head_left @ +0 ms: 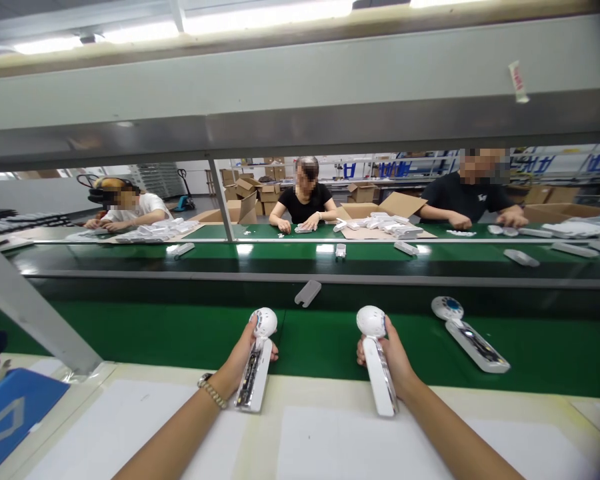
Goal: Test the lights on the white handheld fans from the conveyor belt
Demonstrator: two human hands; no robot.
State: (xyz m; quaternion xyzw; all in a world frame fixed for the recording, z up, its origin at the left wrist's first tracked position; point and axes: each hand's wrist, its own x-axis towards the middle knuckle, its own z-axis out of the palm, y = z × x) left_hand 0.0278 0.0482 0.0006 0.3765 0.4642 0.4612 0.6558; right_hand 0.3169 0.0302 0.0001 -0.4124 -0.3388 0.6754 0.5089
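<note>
My left hand (244, 350) is closed round the neck of a white round-headed handheld device (264, 373). Its long handle points down toward me, and the handle's open side shows dark parts inside. My right hand (396, 353) grips a second white round-headed device (378, 377), whose smooth white side faces me, with a clear edge along its right. Both are held over the near edge of the green belt (320, 353), apart from each other. To the right, a third such device (477, 347) lies on the belt with its handle open and a blue ring on its head.
A white handle cover (309, 293) lies at the belt's far edge. White paper (340, 443) covers the near bench. A slanted post (40, 320) and a blue folder (17, 417) are on the left. Three people sit across, beside piles of white parts (385, 225). A beam (300, 100) hangs above.
</note>
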